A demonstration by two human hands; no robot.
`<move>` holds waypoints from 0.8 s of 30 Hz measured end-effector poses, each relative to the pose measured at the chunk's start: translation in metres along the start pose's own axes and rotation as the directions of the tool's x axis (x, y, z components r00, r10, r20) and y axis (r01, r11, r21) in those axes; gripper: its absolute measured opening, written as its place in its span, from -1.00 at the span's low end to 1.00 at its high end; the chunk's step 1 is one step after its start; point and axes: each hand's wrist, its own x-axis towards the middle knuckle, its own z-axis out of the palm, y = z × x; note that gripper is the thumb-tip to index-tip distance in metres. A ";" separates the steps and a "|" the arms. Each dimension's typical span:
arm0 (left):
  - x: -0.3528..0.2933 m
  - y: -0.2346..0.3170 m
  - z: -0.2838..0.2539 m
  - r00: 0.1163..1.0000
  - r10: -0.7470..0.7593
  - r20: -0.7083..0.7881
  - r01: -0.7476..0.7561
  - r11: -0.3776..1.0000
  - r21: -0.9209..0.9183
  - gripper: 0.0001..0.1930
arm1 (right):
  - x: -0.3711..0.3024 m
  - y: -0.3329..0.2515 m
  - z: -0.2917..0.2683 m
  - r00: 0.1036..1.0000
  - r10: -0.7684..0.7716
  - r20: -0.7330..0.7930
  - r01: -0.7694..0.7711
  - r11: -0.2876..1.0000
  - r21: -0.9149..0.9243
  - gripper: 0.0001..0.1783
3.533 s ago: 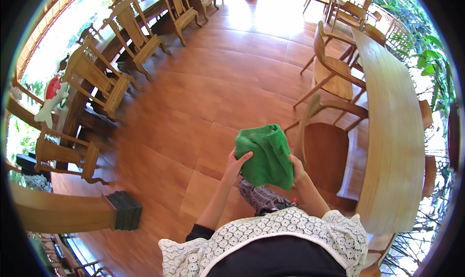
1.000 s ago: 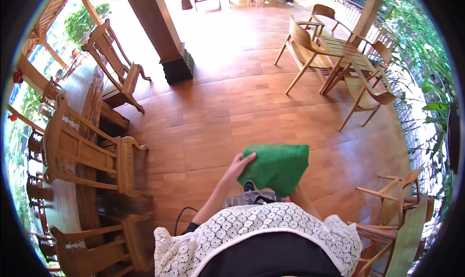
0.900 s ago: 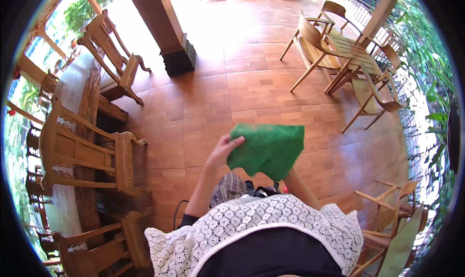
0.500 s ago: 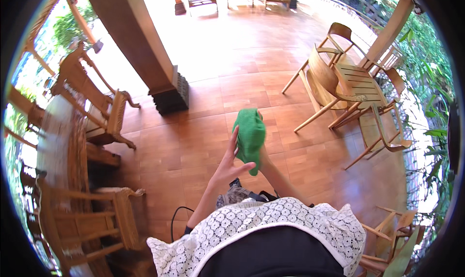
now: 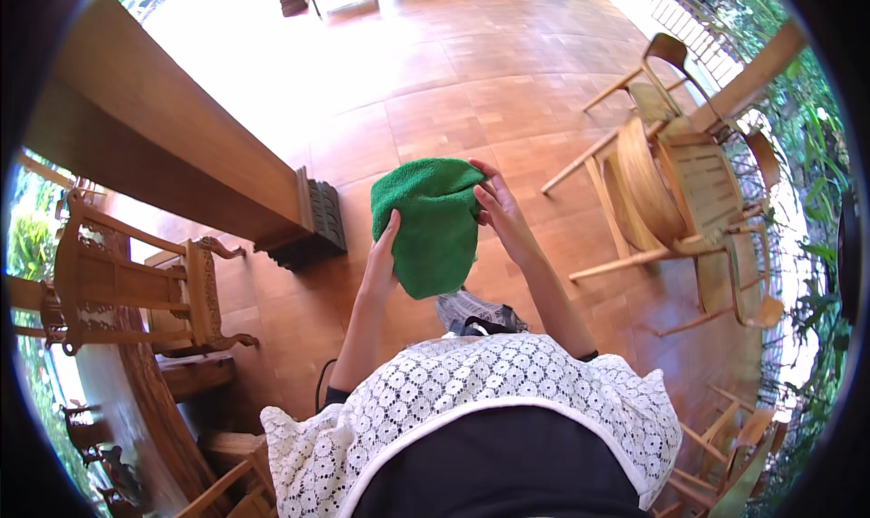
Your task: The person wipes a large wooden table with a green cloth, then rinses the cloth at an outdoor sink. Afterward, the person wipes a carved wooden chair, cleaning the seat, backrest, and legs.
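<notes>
A green terry cloth [image 5: 428, 232], folded and rounded toward its lower end, is held up in front of me above the tiled floor. My left hand [image 5: 384, 251] grips its left edge, with the thumb on the near face and the other fingers hidden behind. At the upper right, my right hand [image 5: 498, 205] pinches the cloth's edge, its fingers bent around a fold. The cloth hangs spread between both hands.
At the left stand a thick wooden pillar [image 5: 181, 128] on a dark carved base and a carved chair [image 5: 136, 282] beside a heavy wooden table [image 5: 136, 382]. Light wooden chairs surround a slatted table [image 5: 698, 178] at the right. Brown tiles [image 5: 435, 92] cover the floor.
The cloth has gone from a narrow bundle to a wider spread. My hands have moved apart, the right one now at the cloth's upper right edge. The view has turned.
</notes>
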 end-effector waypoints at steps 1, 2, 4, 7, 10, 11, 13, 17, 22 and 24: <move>0.020 0.014 -0.007 0.996 0.028 -0.080 -0.028 1.000 0.003 -0.49 | 0.027 0.007 -0.002 0.998 0.065 -0.015 -0.065 0.998 0.012 -0.43; 0.038 0.031 -0.013 0.985 0.057 -0.162 -0.056 0.998 0.008 -0.50 | 0.057 0.011 -0.004 0.999 0.052 -0.012 -0.052 0.998 -0.044 -0.45; 0.073 0.071 -0.021 0.950 0.151 -0.274 -0.113 0.982 0.149 -0.52 | 0.125 0.022 -0.002 0.995 0.081 0.051 -0.075 0.991 -0.112 -0.42; 0.115 0.114 -0.038 0.920 0.237 -0.312 -0.191 0.967 0.171 -0.63 | 0.210 0.031 0.002 0.983 0.120 0.141 -0.061 0.929 -0.365 -0.41; 0.175 0.159 -0.072 0.925 0.274 -0.262 -0.222 0.952 0.212 -0.73 | 0.309 0.047 0.032 0.960 -0.104 0.259 0.218 0.858 -0.465 -0.39; 0.196 0.173 -0.082 0.929 0.291 -0.229 -0.227 0.936 0.269 -0.74 | 0.341 0.048 0.040 0.924 -0.067 0.377 0.223 0.894 -0.389 -0.42; 0.230 0.195 -0.103 0.936 0.309 -0.166 -0.228 0.895 0.383 -0.74 | 0.393 0.055 0.055 0.804 -0.013 0.595 0.189 0.954 -0.234 -0.47; 0.312 0.259 -0.144 0.984 0.177 0.009 -0.136 0.722 0.678 -0.73 | 0.489 0.074 0.079 0.721 0.303 0.622 -0.118 0.940 -0.321 -0.53; 0.411 0.331 -0.177 0.973 -0.033 0.228 -0.175 0.536 0.826 -0.67 | 0.597 0.093 0.085 0.527 0.448 0.722 -0.047 0.864 -0.502 -0.56; 0.450 0.363 -0.190 0.964 -0.045 0.263 -0.209 0.488 0.848 -0.59 | 0.648 0.102 0.095 0.527 0.503 0.685 -0.131 0.845 -0.519 -0.59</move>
